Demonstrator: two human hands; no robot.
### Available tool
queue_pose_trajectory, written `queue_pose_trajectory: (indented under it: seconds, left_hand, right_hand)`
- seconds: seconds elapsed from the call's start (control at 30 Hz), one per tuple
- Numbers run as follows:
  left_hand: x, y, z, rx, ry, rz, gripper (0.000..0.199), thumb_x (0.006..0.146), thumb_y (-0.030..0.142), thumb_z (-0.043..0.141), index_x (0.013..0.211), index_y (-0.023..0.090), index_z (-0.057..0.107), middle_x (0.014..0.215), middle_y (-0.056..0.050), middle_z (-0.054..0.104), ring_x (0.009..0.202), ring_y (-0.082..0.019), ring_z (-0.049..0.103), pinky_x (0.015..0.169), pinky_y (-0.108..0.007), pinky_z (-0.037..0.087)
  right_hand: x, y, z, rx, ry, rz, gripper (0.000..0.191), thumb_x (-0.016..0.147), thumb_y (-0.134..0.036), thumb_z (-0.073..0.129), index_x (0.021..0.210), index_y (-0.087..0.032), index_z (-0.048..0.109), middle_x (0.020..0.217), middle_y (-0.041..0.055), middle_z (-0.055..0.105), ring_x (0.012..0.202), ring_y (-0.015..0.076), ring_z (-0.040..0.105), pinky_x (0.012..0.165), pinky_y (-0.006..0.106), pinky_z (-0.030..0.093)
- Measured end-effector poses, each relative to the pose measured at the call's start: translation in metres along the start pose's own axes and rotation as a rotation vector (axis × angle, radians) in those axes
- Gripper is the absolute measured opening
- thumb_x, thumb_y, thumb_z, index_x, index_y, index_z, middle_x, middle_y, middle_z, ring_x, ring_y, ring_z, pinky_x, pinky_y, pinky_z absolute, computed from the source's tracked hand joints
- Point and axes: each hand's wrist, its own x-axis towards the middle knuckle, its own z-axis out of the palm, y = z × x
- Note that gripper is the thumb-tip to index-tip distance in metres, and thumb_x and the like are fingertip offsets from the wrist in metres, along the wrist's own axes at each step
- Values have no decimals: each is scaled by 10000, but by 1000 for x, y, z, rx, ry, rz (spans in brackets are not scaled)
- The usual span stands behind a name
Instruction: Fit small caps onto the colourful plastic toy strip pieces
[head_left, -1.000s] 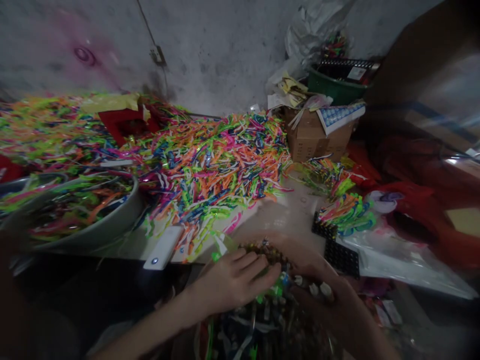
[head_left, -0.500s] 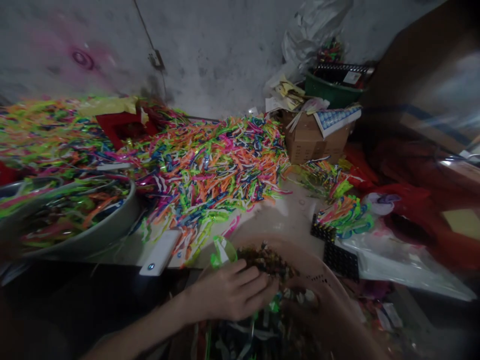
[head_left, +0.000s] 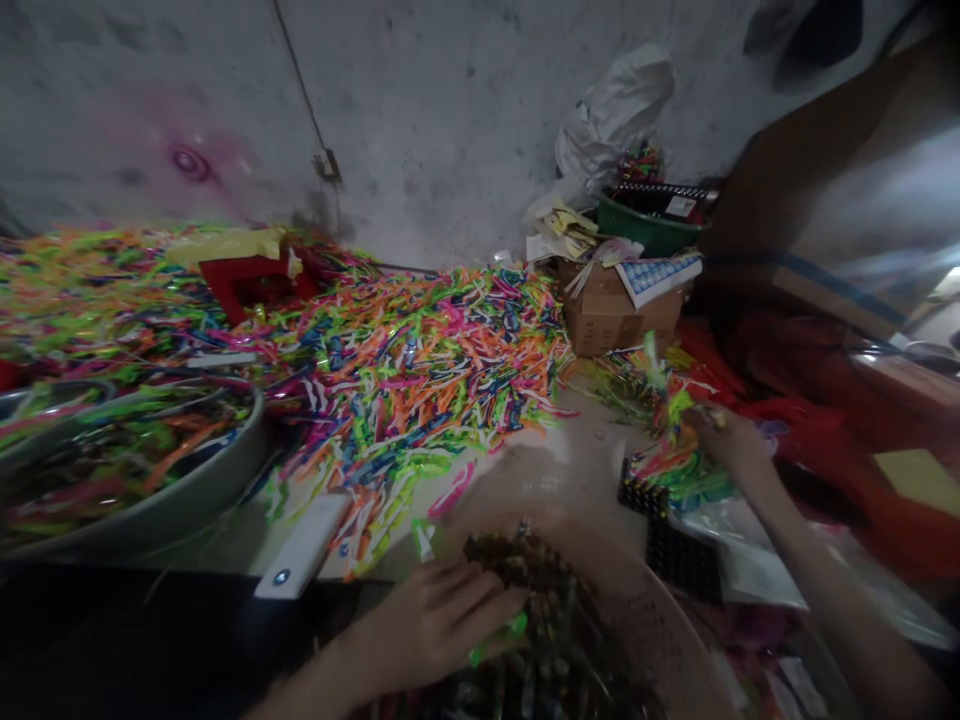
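My left hand [head_left: 450, 620] is closed at the near edge of a pink perforated basket [head_left: 660, 625], with bright green bits of a soft strip [head_left: 495, 640] showing at its fingertips. A green-and-white end [head_left: 424, 538] sticks up behind the knuckles. Inside the basket lie many small dark pieces [head_left: 570, 640], too dim to name. My right hand [head_left: 724, 435] is over a bundle of coloured strips [head_left: 682, 465] on the right, its fingers bent. A blurred pale green strip [head_left: 654, 362] stands up from its fingertips.
A broad heap of neon strips [head_left: 450, 350] covers the table. At left stands a grey basin [head_left: 251, 430] of strips; a white bar [head_left: 300, 550] lies at the front edge. Behind are a cardboard box [head_left: 622, 325] and a green tub [head_left: 649, 235]. Black trays [head_left: 682, 555] lie right.
My right hand has moved out of the basket, up and right to the strip bundle, where a pale green strip now shows. My left hand has shifted slightly down and left. The view has tilted a little.
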Motion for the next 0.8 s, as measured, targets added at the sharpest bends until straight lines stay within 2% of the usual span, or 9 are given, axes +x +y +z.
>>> queue_pose_trajectory:
  seconds: [0.07,0.17,0.23,0.3,0.4,0.47,0.53,0.6,0.8]
  left_hand:
    - [-4,2,4,-7,-18,-38,233,974,290,387,985,149,571,735,-7,657,623,-123,628,580,-230,503]
    - [-7,0,10,-12,-47,-77,206,966,294,405,966,162,564,720,-3,639,621,-115,622,596,-212,503]
    - [-5,-2,13,-10,-88,-81,193,963,286,413,978,162,561,719,-2,631,636,-118,623,617,-217,505]
    - [-2,-4,15,-11,-118,-94,192,960,285,420,997,159,561,713,0,625,631,-127,620,621,-232,507]
    - [6,-5,18,-10,-125,-120,202,957,294,426,1040,166,558,762,-7,641,653,-142,623,636,-257,509]
    - [11,-5,19,-15,-141,-130,207,955,294,432,1068,173,555,826,-15,654,693,-151,631,659,-273,511]
    - [14,-4,20,-25,-158,-125,217,956,289,427,1089,171,553,868,-23,658,723,-155,634,680,-281,512]
    - [15,-4,20,-28,-159,-116,223,957,286,426,1095,169,555,874,-23,660,731,-155,633,683,-281,512]
    - [16,-1,15,1,-143,-78,225,941,281,470,1112,160,551,886,-23,659,732,-153,624,665,-275,512]
  right_hand:
    - [8,3,-2,20,81,58,559,662,-562,514,1020,-150,633,804,112,672,651,239,603,595,343,446]
    - [-24,-9,7,149,52,29,532,643,-540,529,1004,-151,573,736,82,652,624,220,592,577,326,460]
    - [-63,-26,13,228,-122,-66,402,669,-523,535,890,-189,571,646,34,634,571,194,581,546,297,461]
    - [-105,-47,14,282,-309,-153,322,704,-479,559,835,-191,615,693,37,671,627,192,618,594,285,487]
    - [-157,-72,9,336,-576,-291,304,798,-422,549,973,-207,674,872,41,716,769,193,653,695,278,508]
    - [-178,-81,4,343,-654,-391,294,826,-384,544,1054,-246,668,992,32,706,854,192,652,768,286,507]
    - [-189,-84,1,333,-622,-462,284,812,-352,565,1062,-263,667,1060,33,687,945,204,636,848,307,490]
    - [-194,-85,-1,317,-556,-479,251,786,-337,593,1009,-262,680,1046,32,690,987,212,622,877,309,480]
    - [-198,-91,-9,212,-552,-370,195,840,-367,543,959,-264,659,881,1,719,847,181,661,768,254,512]
